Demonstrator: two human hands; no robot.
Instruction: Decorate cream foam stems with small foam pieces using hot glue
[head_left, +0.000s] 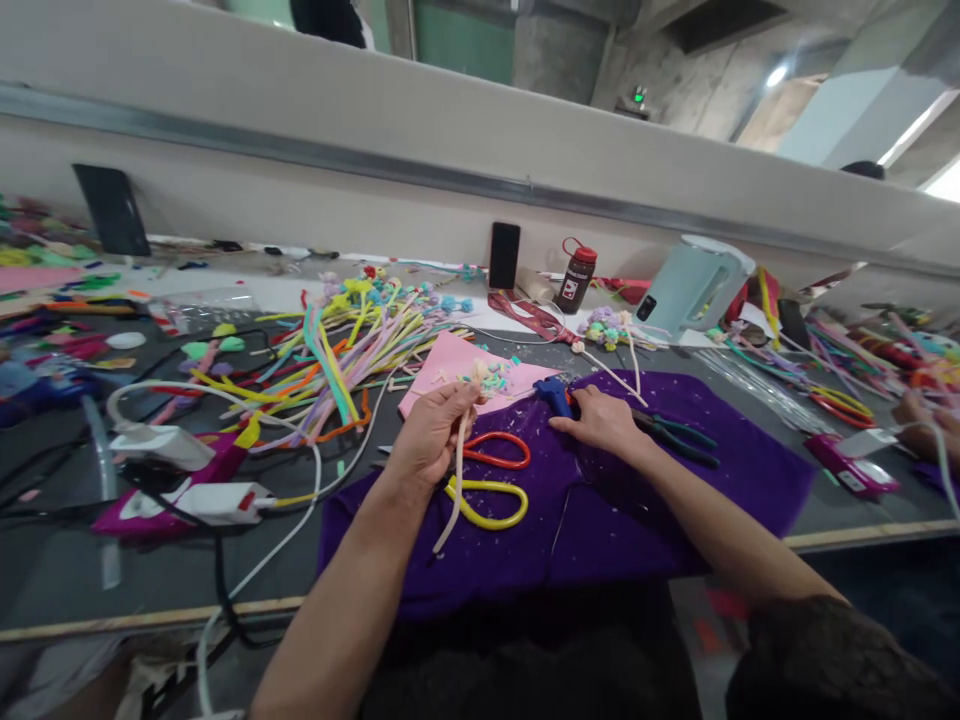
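My left hand (435, 430) is closed on a cream pipe cleaner (459, 470), pinched near its top, with its stem hanging down below the fingers. A small cream tuft (480, 372) shows at the upper end. My right hand (600, 418) is at a blue hot glue gun (553, 394), its fingers curled at the gun's near side; part of the grip is hidden. Red-and-yellow-handled scissors (491, 505) lie beside my left hand on the purple cloth (600, 530). Dark green-handled pliers (679, 438) lie under my right wrist. Colored snippets (495, 378) lie on a pink sheet (435, 375).
A heap of colorful pipe cleaners (360, 350) lies at left, near power strips (172, 490) and white cables. Behind stand a phone (504, 256), a brown bottle (576, 280) and a pale blue kettle (694, 285). Another person's hand (922, 415) shows at far right.
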